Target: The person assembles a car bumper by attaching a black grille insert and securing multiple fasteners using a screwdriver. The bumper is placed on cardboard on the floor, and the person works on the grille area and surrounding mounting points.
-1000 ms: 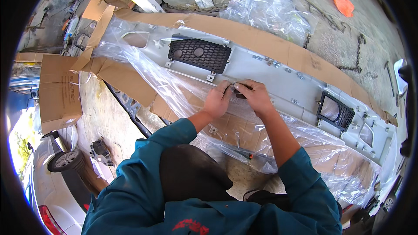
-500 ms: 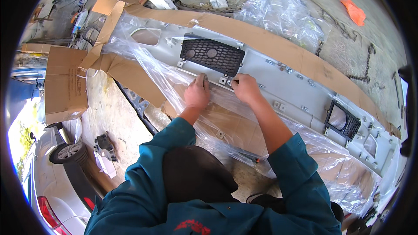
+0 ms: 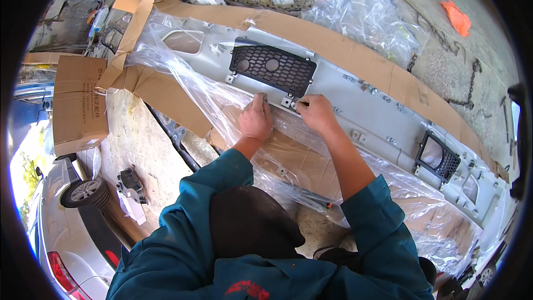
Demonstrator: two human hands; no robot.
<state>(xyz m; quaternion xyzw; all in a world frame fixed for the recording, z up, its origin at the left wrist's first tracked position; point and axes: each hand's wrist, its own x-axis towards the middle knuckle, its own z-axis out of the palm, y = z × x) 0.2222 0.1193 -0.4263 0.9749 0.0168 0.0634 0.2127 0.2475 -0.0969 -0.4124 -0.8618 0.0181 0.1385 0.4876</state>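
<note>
A long grey bumper (image 3: 355, 105) lies inner side up, slanting from upper left to lower right. Set into it is a black honeycomb mesh grille (image 3: 277, 68) with screws around its frame. My left hand (image 3: 256, 119) is closed at the bumper's near edge, fingers bent; what they hold, if anything, is hidden. Just right of it, my right hand (image 3: 317, 112) pinches beside a small metal bracket (image 3: 287, 101) below the grille's near corner. Whatever sits between those fingertips is too small to name. A smaller black mesh grille (image 3: 437, 156) sits farther right.
Cardboard (image 3: 383, 72) and clear plastic wrap (image 3: 191, 91) lie under and around the bumper. Beyond are a crumpled plastic bag (image 3: 361, 14), chains (image 3: 473, 86) and an orange rag (image 3: 457, 18). At left stand a cardboard box (image 3: 80, 103) and a silver car (image 3: 69, 222).
Both hands stay at the same spot on the bumper, with only slight finger movement. The whole view has shifted a little.
</note>
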